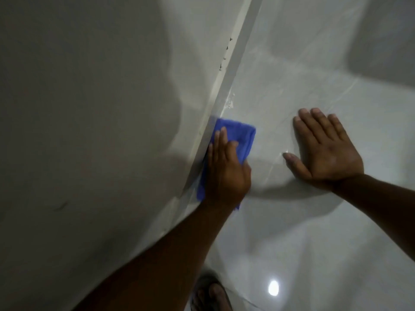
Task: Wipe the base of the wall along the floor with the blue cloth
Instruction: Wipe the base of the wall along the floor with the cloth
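A folded blue cloth (238,133) lies pressed against the pale skirting strip (226,77) where the grey wall (89,108) meets the floor. My left hand (226,169) covers the cloth's lower half and holds it against the strip. My right hand (325,149) rests flat on the glossy floor (314,232) to the right of the cloth, fingers spread, with nothing in it. Dark specks mark the strip further up, beyond the cloth.
White smears sit on the floor by the strip just above the cloth (230,102). A foot in a sandal (213,295) shows at the bottom edge. A lamp's reflection (273,287) shines on the tiles near it.
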